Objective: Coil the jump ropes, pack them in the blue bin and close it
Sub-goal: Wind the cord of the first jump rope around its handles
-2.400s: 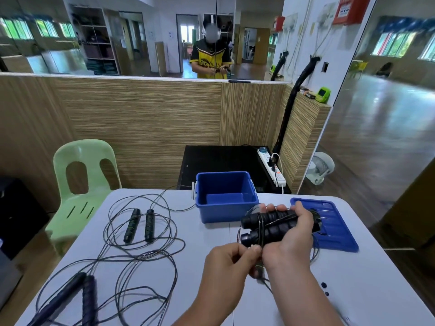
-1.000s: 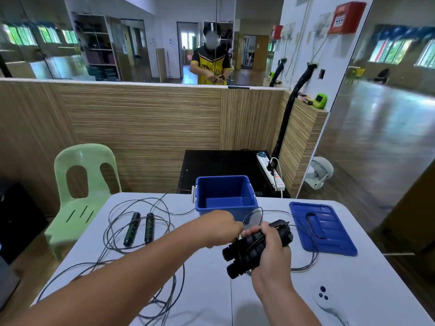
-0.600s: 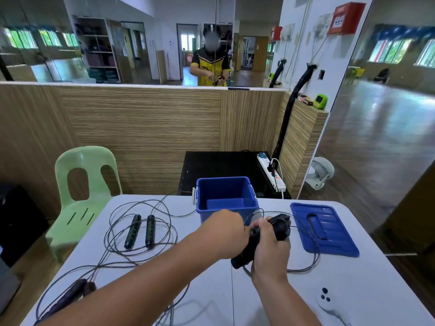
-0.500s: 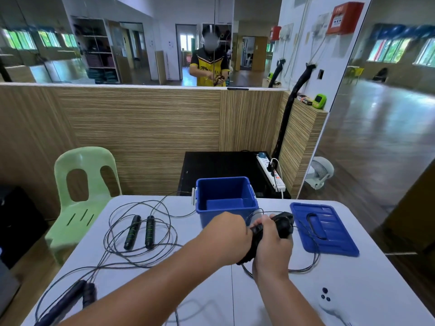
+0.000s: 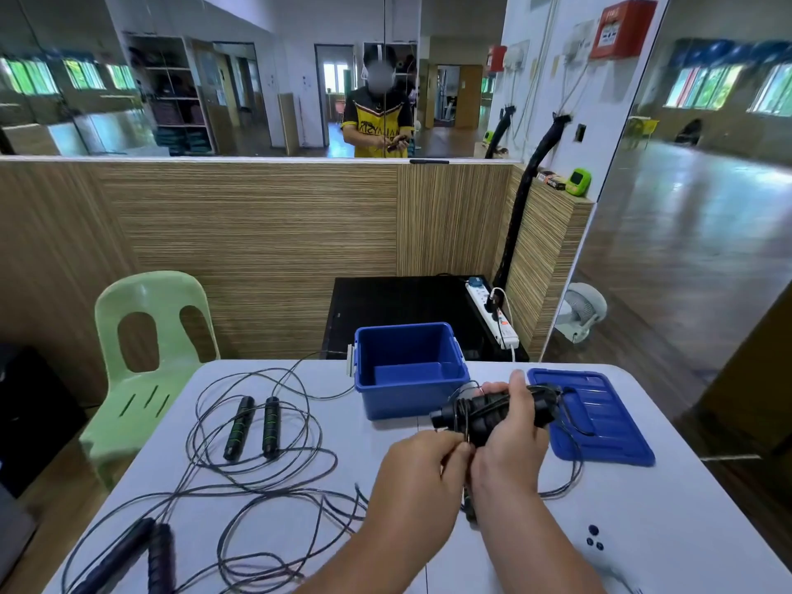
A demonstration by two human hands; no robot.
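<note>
Altogether three jump ropes [image 5: 271,426], one bin [image 5: 403,398], one lid [image 5: 608,430], left hand [image 5: 422,473], right hand [image 5: 512,439]

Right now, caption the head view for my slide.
Right hand grips paired black handles while left hand pinches the cord, beside the open blue bin, lid and two uncoiled ropes.

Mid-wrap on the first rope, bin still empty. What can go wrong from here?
1. The slack cord lies across the blue lid; pulling it in may drag the lid.
2. The left hand pinches the cord beside the handles in the right hand; a slip could unwind the wrap.
3. The other ropes overlap on the table; lifting one may snag the other.
</note>
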